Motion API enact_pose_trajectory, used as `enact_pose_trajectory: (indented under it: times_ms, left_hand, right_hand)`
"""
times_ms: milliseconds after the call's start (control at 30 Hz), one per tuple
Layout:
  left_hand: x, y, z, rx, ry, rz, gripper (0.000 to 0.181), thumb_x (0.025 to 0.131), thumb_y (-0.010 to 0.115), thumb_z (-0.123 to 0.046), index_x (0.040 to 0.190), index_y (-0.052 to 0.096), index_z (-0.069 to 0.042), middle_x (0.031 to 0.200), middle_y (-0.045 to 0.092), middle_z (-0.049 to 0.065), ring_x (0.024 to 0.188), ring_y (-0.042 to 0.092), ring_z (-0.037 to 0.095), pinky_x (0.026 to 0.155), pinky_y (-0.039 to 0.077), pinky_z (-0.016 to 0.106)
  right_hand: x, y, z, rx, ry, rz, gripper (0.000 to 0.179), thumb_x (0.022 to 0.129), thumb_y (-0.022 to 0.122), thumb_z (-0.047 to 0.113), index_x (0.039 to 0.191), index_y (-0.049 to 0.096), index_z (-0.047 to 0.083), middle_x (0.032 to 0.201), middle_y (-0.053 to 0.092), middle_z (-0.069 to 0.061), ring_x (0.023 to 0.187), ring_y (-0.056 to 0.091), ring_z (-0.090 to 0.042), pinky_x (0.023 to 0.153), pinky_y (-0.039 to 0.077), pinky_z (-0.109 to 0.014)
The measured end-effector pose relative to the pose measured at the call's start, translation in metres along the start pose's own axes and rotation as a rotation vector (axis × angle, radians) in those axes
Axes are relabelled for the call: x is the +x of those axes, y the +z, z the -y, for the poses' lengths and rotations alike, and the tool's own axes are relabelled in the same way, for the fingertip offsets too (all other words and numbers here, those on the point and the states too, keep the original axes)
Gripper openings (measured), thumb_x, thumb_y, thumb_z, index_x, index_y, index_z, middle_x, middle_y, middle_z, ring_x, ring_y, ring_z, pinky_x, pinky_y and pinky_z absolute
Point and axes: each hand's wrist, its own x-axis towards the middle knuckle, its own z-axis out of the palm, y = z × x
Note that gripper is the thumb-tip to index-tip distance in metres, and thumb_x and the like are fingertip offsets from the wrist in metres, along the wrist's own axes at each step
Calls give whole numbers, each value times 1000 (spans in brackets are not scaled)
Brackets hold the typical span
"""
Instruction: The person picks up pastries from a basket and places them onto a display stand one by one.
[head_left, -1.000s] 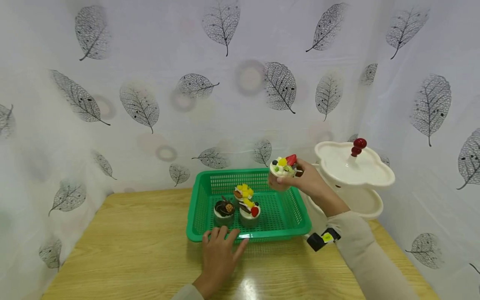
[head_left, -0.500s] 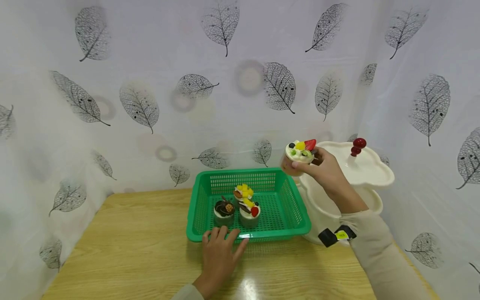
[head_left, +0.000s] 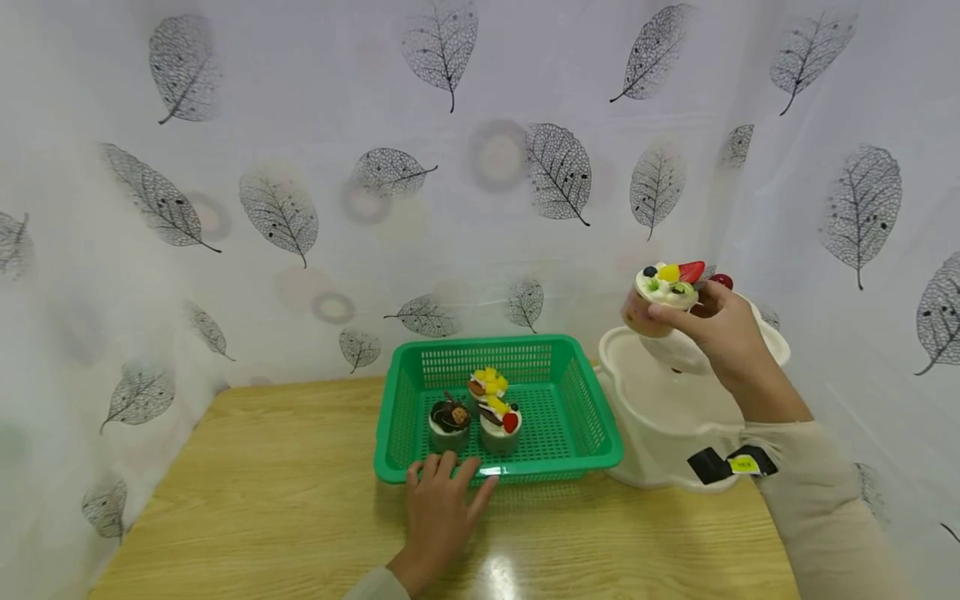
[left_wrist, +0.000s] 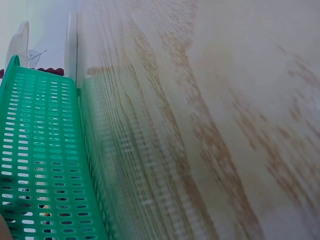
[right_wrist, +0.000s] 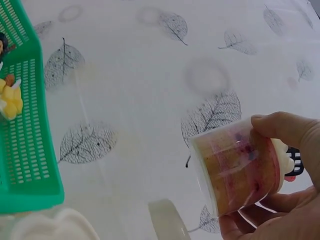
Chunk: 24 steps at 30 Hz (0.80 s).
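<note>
My right hand [head_left: 723, 342] pinches a clear dessert cup [right_wrist: 240, 167] topped with cream, a strawberry, yellow fruit and a blueberry. In the head view it is held in the air over a white tiered stand [head_left: 660, 400] with scalloped tiers, hiding part of the top tier. My left hand [head_left: 441, 508] rests with spread fingers on the near rim of a green basket [head_left: 577, 462]. Inside the basket, toward its left, stand a chocolate-topped cup [head_left: 450, 425], a cup with yellow cubes [head_left: 489, 385] and a cup with a strawberry [head_left: 501, 427].
The basket and the stand sit side by side on a wooden table [head_left: 300, 483]. A white curtain [head_left: 480, 208] printed with leaves hangs behind them. The stand's red knob [head_left: 722, 282] is partly behind the right hand.
My right hand has carried the fruit-topped cup up and to the right, from above the basket to above the stand. The left hand has stayed on the basket rim.
</note>
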Motion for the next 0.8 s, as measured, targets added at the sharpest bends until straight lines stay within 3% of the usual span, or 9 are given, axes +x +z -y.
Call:
enact_pose_trajectory:
  times_ms: [133,367,600,700,800]
  left_hand:
    - [0,1,1,16,3,1,34,86,59,-58,98,69,-28,88,57,-4,87,51,19,85,37,47]
    - [0,2,0,10,0,-10,31,82,68,-54,96,70,-27,86,57,-4,86,51,20,84,37,48]
    - [0,1,0,10,-2,-14,31,83,66,-55,96,70,-27,87,57,-3,86,52,20,84,38,48]
    - [0,1,0,8,-1,-18,31,83,66,-55,96,70,-26,87,57,-3,86,51,20,83,38,48]
    - [0,1,1,4,6,-24,30,83,67,-54,95,70,-26,86,57,-4,86,52,20,83,38,47]
  right_hand:
    - [-3,-15,-5,-23,5,-21,56,89,69,24,134,42,4,109,51,12,98,50,-4,78,43,-9]
    - [-6,-39,-12,-21,41,-36,49,89,69,21,131,46,13,107,53,18,95,52,0,75,44,-11]
    - [-8,-63,-22,-62,62,-40,48,89,68,19,132,46,16,109,50,20,97,51,3,78,37,-11]
    - [-9,-72,-26,-79,105,-28,62,91,66,26,144,37,11,118,46,19,109,46,0,101,33,-22]
    - [-10,-80,-29,-69,170,-24,77,91,64,35,152,24,9,136,40,8,131,35,-14,115,15,-45]
